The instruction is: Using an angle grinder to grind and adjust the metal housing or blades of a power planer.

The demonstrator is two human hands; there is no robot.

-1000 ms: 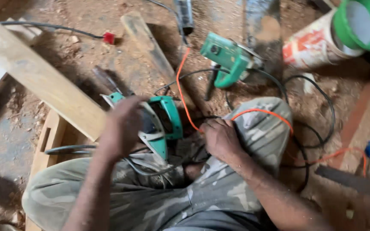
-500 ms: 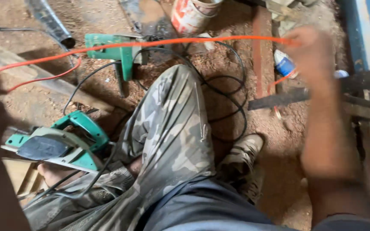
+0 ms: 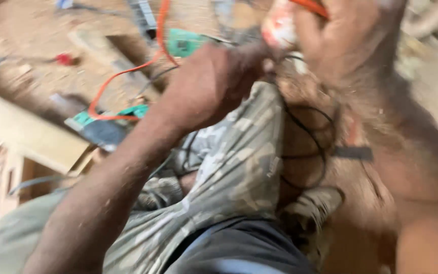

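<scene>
The view is heavily blurred by motion. The left hand (image 3: 214, 83) is seen near the upper centre of the frame, raised above the knee of the camouflage trousers (image 3: 239, 162); its fingers are curled together, but whether anything is clamped in them cannot be told through the blur. The right hand (image 3: 345, 35) is held at the upper right, close to the lens, with its fingers closed on an orange cord (image 3: 310, 6) that shows at the top edge just above the knuckles. A second stretch of the same orange cord is seen running down from the top centre and curving leftward to the middle left, where it crosses a green power planer (image 3: 105, 127) lying on the ground beside a pale wooden plank (image 3: 26, 132). A second green power tool (image 3: 186, 41) is seen in the upper centre, just left of the left hand and partly hidden behind it. A white and reddish container (image 3: 280, 25) is visible between the two hands at the top. Black cable loops (image 3: 305, 147) are laid on the dirt floor right of centre, beside the trouser leg. A shoe (image 3: 313, 208) is seen at the lower centre right. A small red object (image 3: 66, 59) lies on the sawdust-covered ground in the upper left.
</scene>
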